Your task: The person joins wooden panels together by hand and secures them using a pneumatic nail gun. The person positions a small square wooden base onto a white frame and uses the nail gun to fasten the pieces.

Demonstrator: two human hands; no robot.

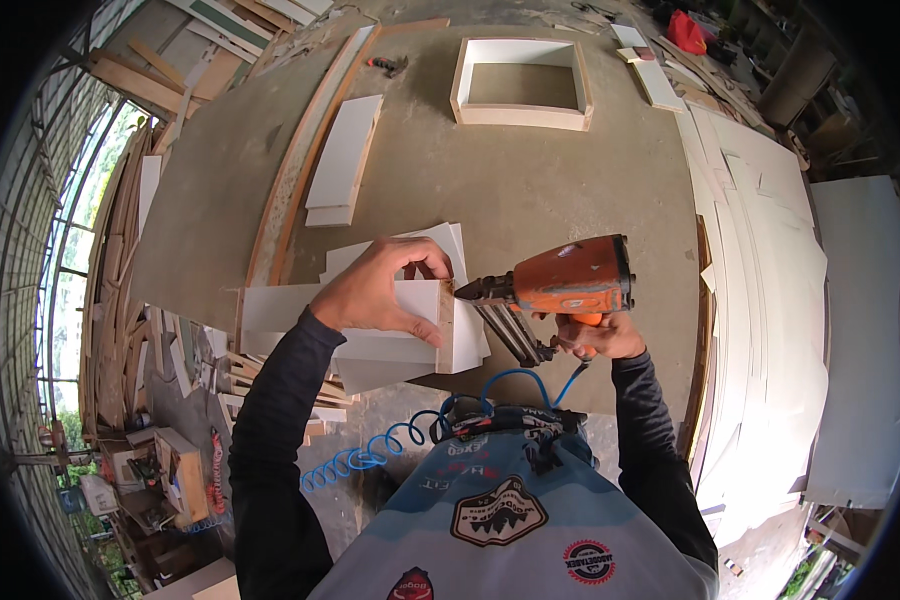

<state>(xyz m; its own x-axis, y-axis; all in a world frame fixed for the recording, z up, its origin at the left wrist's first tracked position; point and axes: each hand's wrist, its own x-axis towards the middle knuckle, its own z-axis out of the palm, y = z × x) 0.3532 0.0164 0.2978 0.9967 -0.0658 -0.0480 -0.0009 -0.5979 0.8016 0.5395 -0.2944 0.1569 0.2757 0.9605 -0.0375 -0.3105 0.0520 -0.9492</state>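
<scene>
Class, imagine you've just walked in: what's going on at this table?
A person's left hand holds a white board near its brown-edged end. The right hand holds an orange nail gun, its dark nose at or very near that end. Farther back, a white rectangular frame lies on the table.

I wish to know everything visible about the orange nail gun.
The nail gun has a scuffed orange, metal-looking body, a dark nose and rear cap, and a slanting magazine. It is held sideways, nose pointing left at white boards; contact is unclear. The right hand grips its handle; a blue hose leads away.
</scene>
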